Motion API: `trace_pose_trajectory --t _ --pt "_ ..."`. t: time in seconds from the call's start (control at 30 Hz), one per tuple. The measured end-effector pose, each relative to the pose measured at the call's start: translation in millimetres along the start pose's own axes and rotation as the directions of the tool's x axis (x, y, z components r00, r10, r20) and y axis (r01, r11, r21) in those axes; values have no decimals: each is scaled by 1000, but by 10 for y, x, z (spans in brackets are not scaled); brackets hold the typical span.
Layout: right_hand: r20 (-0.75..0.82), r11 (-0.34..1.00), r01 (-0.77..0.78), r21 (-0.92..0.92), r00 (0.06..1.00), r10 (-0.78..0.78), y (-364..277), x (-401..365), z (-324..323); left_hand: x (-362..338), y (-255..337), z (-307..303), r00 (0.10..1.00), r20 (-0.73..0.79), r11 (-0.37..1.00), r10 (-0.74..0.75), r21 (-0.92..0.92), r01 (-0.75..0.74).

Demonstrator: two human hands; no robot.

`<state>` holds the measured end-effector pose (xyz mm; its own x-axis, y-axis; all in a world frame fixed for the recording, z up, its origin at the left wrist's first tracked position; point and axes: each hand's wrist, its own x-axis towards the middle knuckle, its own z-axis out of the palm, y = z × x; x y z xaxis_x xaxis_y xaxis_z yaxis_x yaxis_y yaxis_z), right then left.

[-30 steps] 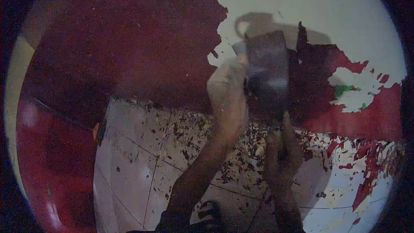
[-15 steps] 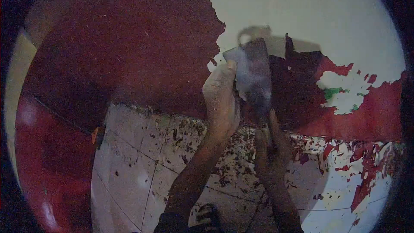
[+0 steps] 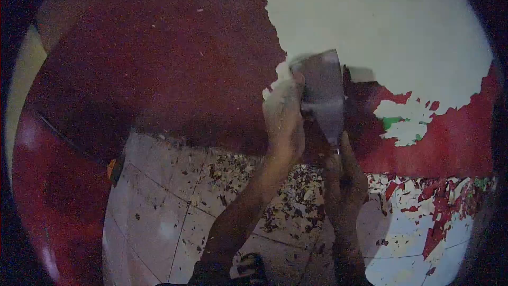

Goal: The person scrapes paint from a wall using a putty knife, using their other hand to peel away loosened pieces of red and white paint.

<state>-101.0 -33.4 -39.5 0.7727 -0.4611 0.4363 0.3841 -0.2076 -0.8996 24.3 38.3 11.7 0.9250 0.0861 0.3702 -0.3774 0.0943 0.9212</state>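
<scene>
A wide-bladed paint scraper [image 3: 324, 92] points up in front of the wall, its flat metal blade showing. My right hand [image 3: 346, 172] is closed around its handle, below the blade. Beside the blade's left edge, my left hand [image 3: 286, 114] is closed, its thumb pressed to that edge; the other fingers are partly hidden and slightly blurred. Behind both hands is dark red paint [image 3: 201, 69] with a ragged border. Above and to the right of it lies a bare pale wall area [image 3: 381, 16].
Paint flakes [image 3: 296, 196] litter the tiled floor [image 3: 159, 196] along the wall's foot. At right, a pale patch [image 3: 405, 127] with green spots breaks the red paint. On the left are a glossy red surface [image 3: 58, 201] and a small orange-and-black object [image 3: 112, 170]. A dark shoe [image 3: 250, 265] shows below.
Both hands and the scraper have shifted slightly right in view. The blade is turned a little, and my left thumb stays at its left edge. The camera view has also shifted.
</scene>
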Motion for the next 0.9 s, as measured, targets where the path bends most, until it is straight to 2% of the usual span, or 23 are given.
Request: trace_pose_trajectory --t 0.03,0.07,0.1,0.13,0.17,0.23,0.27,0.3,0.37,0.47,0.53,0.6,0.67,0.73,0.77,0.8,0.83,0.87,0.9 --pt "5 999 -32 10 999 32 -34 9 23 50 76 -75 999 21 973 25 228 -29" --pt "8 997 -74 16 997 74 -46 11 28 51 70 -72 999 41 983 9 182 -17" --pt "-3 999 -46 -25 999 46 4 6 42 55 64 -69 998 60 991 -6 136 -2" --pt "-9 998 -22 -64 1000 22 89 -7 80 26 -12 -27 996 83 981 -45 -183 59" --pt "-1 996 -42 -73 999 42 105 -37 71 -13 -39 -14 991 112 870 -79 -478 124" --pt "27 993 -102 -62 994 104 101 -58 -27 -66 26 -21 992 64 986 -112 -113 119" --pt "50 989 -141 -46 988 144 69 -30 -73 -45 55 -25 995 60 994 -80 -72 84" --pt "31 995 -88 -36 996 89 55 10 -4 -21 82 -28 997 56 998 -47 -31 49" --pt "-5 1000 -5 -26 1000 5 24 70 174 55 49 -84 994 81 972 68 -232 -48" --pt "51 979 -147 -141 987 155 14 -18 17 -104 -100 -48 986 -30 967 -165 -200 156" --pt "-25 996 -76 -47 997 75 79 -30 39 -238 -31 -75 995 59 997 -81 20 80" --pt "-47 999 -27 -33 999 25 82 1 71 -230 8 -76 993 116 998 -31 63 24" --pt "-12 996 -10 -87 1000 9 34 46 134 -142 -3 -95 991 128 998 -44 -46 50" --pt "-6 999 -18 -39 1000 18 23 -43 7 -235 -97 -74 982 138 980 -131 -130 149" --pt "-9 1000 -12 -11 1000 12 9 -46 -21 -229 -53 -64 983 133 987 -131 -81 142" --pt "-33 998 36 -59 999 -38 -5 -16 13 -223 -9 -54 983 128 990 -130 -30 135" --pt "-50 991 80 -111 995 -86 -5 19 64 -207 141 -56 991 107 992 -78 105 67" --pt "-61 980 112 -165 990 -123 -12 37 106 -195 181 -67 993 106 991 -41 133 27" --pt "-39 991 49 -126 998 -54 -72 41 126 -181 222 -77 994 105 987 -4 160 -12"
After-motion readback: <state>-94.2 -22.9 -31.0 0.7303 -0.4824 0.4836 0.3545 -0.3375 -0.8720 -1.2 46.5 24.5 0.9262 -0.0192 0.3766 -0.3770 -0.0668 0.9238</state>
